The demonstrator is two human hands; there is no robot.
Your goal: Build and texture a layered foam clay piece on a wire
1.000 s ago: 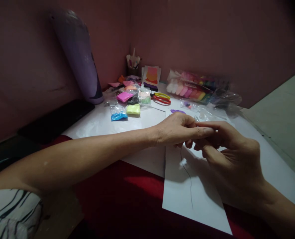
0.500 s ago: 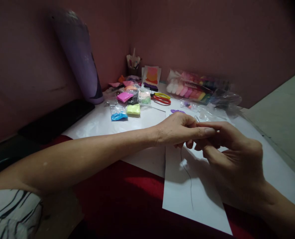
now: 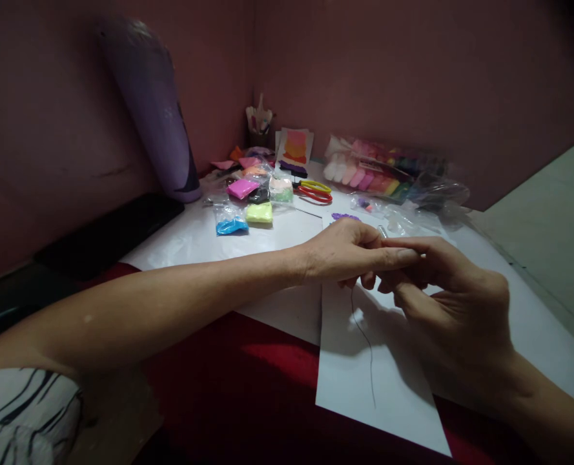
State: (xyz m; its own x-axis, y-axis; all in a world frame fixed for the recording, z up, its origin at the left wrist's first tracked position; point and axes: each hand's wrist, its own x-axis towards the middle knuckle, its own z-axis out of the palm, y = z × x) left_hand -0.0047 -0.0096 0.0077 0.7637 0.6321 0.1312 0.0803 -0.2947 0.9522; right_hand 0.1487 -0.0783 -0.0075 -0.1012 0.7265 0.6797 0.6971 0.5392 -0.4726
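Observation:
My left hand [image 3: 352,253] reaches across from the left with its fingers curled and closed in a pinch. From under its fingers runs a thin dark thread or wire [image 3: 370,352], curving down over a white paper sheet [image 3: 359,387]. My right hand [image 3: 456,303] is closed too, its thumb and fingertips meeting the left thumb tip. What the right fingers grip between them is hidden. Just beyond the touching fingers shows a small shiny silvery piece [image 3: 382,230], and I cannot tell whether it is held. Purple clay-like material [image 3: 345,217] lies behind the left hand.
Bagged clay packets, including a pink one [image 3: 243,188], lie beyond the left forearm. Red-and-yellow-handled scissors [image 3: 314,191], a painted card [image 3: 295,147], a tool cup [image 3: 259,126] and a large bag of coloured clay [image 3: 364,169] stand or lie at the back. A purple wrapped roll [image 3: 155,116] leans left.

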